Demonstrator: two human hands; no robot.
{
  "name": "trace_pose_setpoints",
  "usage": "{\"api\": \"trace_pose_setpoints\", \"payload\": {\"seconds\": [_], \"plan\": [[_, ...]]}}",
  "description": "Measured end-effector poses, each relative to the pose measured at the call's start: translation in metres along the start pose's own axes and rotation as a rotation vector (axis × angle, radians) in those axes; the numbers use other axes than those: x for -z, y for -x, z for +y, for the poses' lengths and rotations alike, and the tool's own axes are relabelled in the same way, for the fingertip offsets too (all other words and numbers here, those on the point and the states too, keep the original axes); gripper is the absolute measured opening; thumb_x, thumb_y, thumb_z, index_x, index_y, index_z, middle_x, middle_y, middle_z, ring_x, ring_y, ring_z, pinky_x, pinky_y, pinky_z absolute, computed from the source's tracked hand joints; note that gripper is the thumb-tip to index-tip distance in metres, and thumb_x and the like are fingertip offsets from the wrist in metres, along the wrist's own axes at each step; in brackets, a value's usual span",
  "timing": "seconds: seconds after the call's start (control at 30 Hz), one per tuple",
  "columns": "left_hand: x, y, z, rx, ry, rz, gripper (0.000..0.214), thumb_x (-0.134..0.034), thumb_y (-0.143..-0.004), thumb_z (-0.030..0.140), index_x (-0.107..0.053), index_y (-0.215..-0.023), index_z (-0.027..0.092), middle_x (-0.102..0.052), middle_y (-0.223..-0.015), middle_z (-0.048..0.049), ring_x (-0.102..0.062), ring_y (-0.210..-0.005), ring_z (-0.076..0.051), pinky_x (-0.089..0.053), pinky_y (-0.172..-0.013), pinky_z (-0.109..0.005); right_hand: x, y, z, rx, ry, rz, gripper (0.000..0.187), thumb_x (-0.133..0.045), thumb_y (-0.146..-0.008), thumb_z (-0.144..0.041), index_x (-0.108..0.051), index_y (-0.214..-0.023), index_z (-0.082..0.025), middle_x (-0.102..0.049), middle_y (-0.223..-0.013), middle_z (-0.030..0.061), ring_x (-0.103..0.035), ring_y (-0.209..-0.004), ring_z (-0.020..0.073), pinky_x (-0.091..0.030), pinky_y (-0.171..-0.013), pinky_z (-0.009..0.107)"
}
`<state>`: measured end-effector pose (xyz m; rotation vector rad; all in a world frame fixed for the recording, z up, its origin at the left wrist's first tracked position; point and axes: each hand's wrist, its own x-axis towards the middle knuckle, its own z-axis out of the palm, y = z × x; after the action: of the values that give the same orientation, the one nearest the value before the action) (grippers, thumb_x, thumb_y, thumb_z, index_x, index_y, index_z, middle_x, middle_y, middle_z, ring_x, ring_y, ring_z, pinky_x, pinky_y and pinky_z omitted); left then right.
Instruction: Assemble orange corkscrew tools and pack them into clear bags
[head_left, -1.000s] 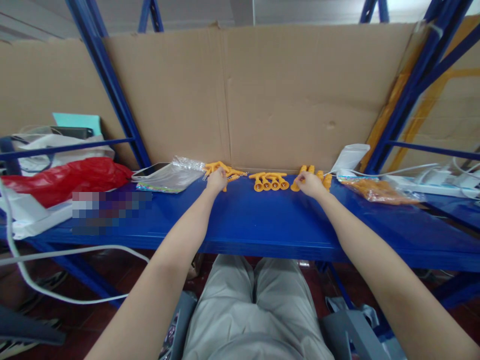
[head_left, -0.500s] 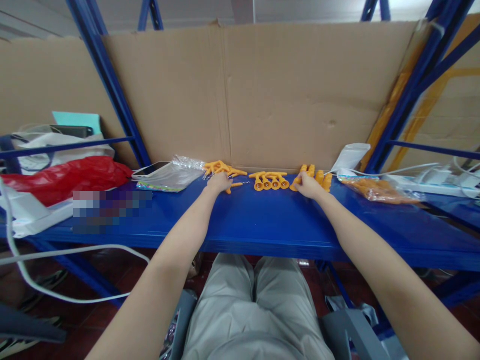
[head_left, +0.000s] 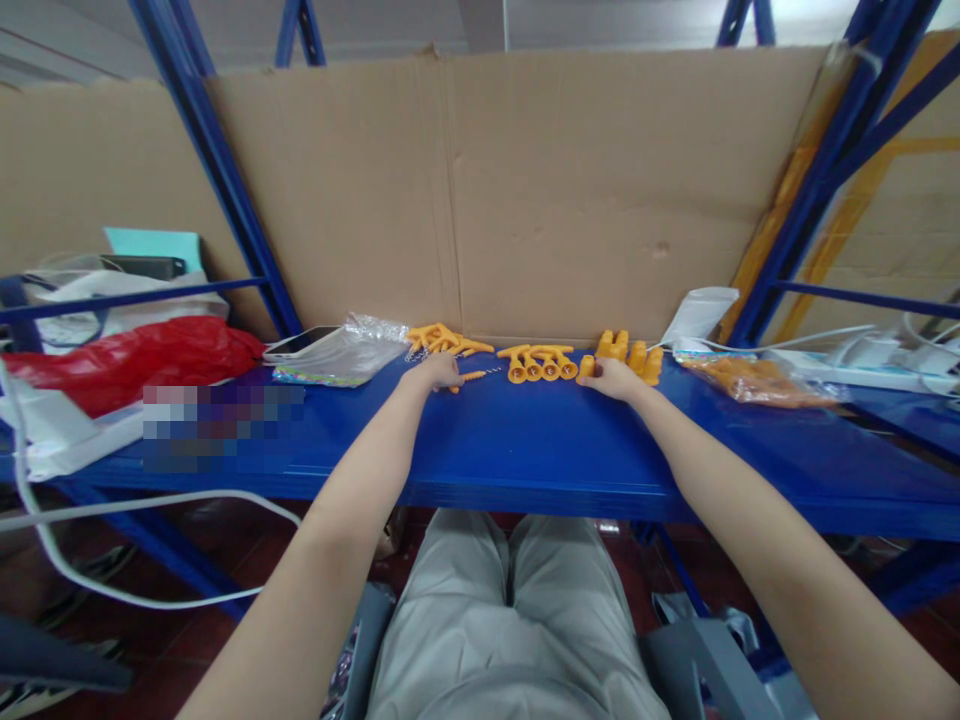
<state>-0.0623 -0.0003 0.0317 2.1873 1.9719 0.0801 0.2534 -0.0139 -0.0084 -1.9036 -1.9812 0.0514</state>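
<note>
My left hand [head_left: 437, 372] is closed on an orange-handled corkscrew [head_left: 472, 377], whose metal spiral points right. Behind that hand lies a pile of orange corkscrews [head_left: 439, 338]. My right hand [head_left: 613, 380] pinches an orange cup-shaped piece [head_left: 586, 368] low at the table, its lower part hidden by the fingers. Between the hands, a row of orange assembled pieces [head_left: 534, 362] lies with round open ends facing me and handles pointing back. Several more orange cup-shaped pieces [head_left: 613, 345] stand behind and right of my right hand.
The blue table [head_left: 517, 440] backs onto a cardboard wall [head_left: 562, 200]. On the left are a clear plastic bag [head_left: 349, 355], a red bag [head_left: 150, 355] and a white cable [head_left: 150, 505]. To the right sit a bag of orange parts [head_left: 757, 380] and a white power strip [head_left: 870, 362].
My left hand has shifted slightly, and the corkscrew in it now sits a little lower. The cup-shaped piece in my right hand has turned more upright.
</note>
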Motion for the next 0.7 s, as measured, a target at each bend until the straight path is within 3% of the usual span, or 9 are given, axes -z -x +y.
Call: {"api": "trace_pose_setpoints", "payload": {"seconds": [0.2, 0.33, 0.47, 0.7], "plan": [[-0.003, -0.004, -0.005, 0.044, -0.033, 0.116, 0.014, -0.062, -0.076, 0.014, -0.072, -0.086, 0.014, -0.074, -0.085, -0.0105, -0.07, -0.076, -0.021, -0.052, -0.071, -0.026, -0.003, -0.004, 0.006, 0.033, -0.04, 0.038, 0.014, -0.066, -0.079, -0.027, -0.064, -0.087, -0.015, -0.072, -0.09, 0.0124, -0.068, -0.084, 0.0279, -0.051, -0.075, 0.034], [-0.005, -0.008, -0.008, 0.049, 0.053, 0.352, 0.023, -0.063, -0.078, 0.016, -0.069, -0.1, 0.014, -0.074, -0.092, -0.0101, -0.07, -0.086, -0.023, -0.052, -0.078, -0.026, -0.005, -0.008, 0.009, 0.057, -0.042, 0.099, 0.019, -0.066, -0.077, -0.022, -0.065, -0.095, -0.016, -0.072, -0.101, 0.0134, -0.067, -0.094, 0.0308, -0.051, -0.081, 0.039], [-0.006, -0.007, 0.0, -0.059, 0.169, 0.541, 0.027, -0.063, -0.078, 0.015, -0.068, -0.104, 0.015, -0.074, -0.097, -0.0099, -0.069, -0.093, -0.023, -0.051, -0.084, -0.027, -0.004, -0.008, 0.007, 0.183, -0.049, 0.204, 0.022, -0.062, -0.078, -0.018, -0.065, -0.1, -0.018, -0.069, -0.113, 0.0139, -0.064, -0.105, 0.0315, -0.051, -0.088, 0.046], [-0.019, -0.002, 0.035, -0.295, 0.234, 0.617, 0.028, -0.058, -0.077, 0.011, -0.07, -0.102, 0.015, -0.074, -0.085, -0.006, -0.069, -0.084, -0.02, -0.052, -0.083, -0.029, -0.002, 0.0, -0.009, 0.382, -0.037, 0.297, 0.03, -0.062, -0.079, -0.018, -0.066, -0.109, -0.02, -0.067, -0.116, 0.0111, -0.063, -0.111, 0.0311, -0.05, -0.091, 0.05]]}}
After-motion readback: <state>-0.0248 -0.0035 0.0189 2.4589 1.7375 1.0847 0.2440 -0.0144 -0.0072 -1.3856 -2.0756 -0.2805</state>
